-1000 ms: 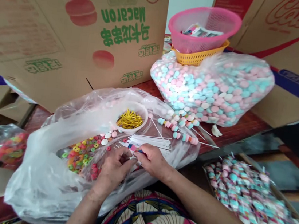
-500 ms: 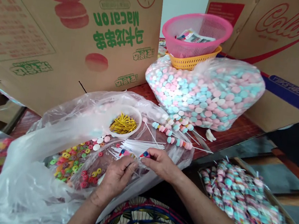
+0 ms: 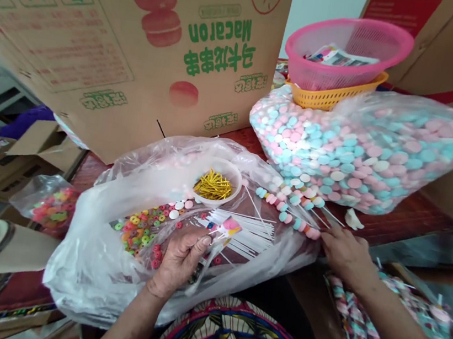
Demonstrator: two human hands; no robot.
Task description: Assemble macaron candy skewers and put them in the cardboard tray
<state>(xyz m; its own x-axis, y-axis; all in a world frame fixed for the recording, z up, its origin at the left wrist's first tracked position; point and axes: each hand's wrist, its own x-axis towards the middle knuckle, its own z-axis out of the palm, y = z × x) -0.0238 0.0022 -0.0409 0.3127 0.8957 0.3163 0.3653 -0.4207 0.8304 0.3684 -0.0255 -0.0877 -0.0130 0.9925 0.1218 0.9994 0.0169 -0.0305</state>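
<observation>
My left hand is closed in a pinch on a small printed plastic wrapper, clear in its lower part with a pink, yellow and blue print. Under it white sticks lie fanned on a plastic sheet. My right hand is at the right edge of that sheet, fingers pinched at the stick end of a candy skewer strung with pink and blue pieces. Other candy skewers lie just behind it. Ring-shaped candies are spread left of my left hand.
A white bowl holds gold twist ties. Behind stand a big bag of pastel candies, a pink basket on a yellow basket, and a large carton. Wrapped skewers fill a box at lower right.
My right hand has left the wrapper and moved right to the candy skewers. My left hand still holds the wrapper, now raised more openly over the sticks. The view has swung left.
</observation>
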